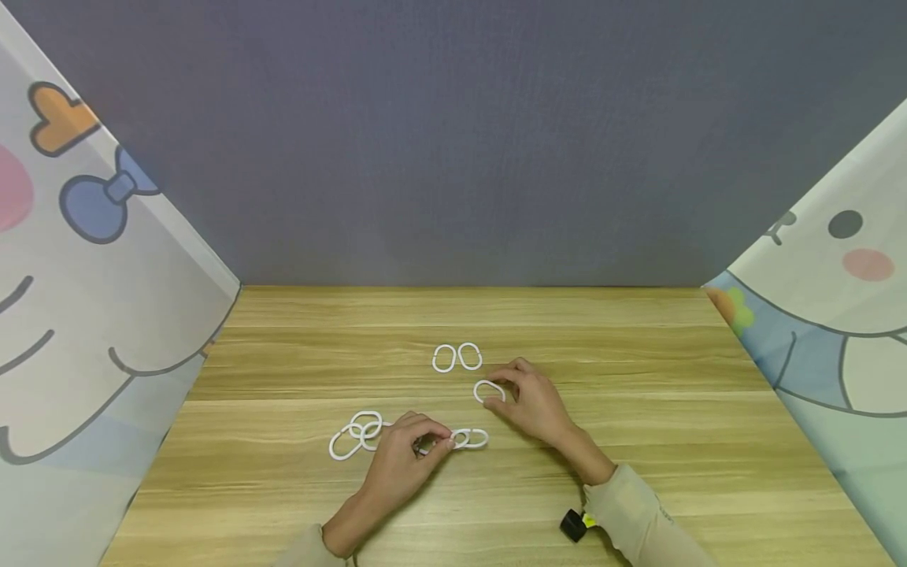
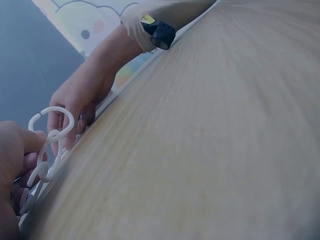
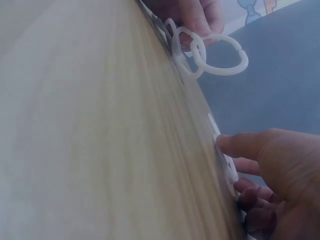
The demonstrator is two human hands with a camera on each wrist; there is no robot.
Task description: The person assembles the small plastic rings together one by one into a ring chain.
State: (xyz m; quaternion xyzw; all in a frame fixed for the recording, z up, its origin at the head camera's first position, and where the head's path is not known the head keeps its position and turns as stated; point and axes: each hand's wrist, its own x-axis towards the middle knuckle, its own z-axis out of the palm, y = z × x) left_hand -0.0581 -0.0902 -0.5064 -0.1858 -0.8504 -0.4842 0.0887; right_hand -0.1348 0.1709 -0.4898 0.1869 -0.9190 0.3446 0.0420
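My left hand [image 1: 406, 459] pinches a chain of white oval links between thumb and fingertips. The chain's end link [image 1: 478, 439] sticks out to the right of the fingers; in the right wrist view that end link [image 3: 227, 71] hangs just off the table. More joined links [image 1: 345, 445] lie to the left of the hand, partly hidden behind it. My right hand [image 1: 534, 403] has thumb and fingers around a loose white link [image 1: 489, 383] on the table, touching its right side. Each link has a small gap.
Two separate white links [image 1: 443, 359] [image 1: 470, 357] lie side by side beyond the hands. A dark panel [image 1: 468, 157] stands at the table's [image 1: 602, 331] back edge, with cartoon-printed panels at both sides. A small black device [image 1: 573, 525] is beside the right sleeve.
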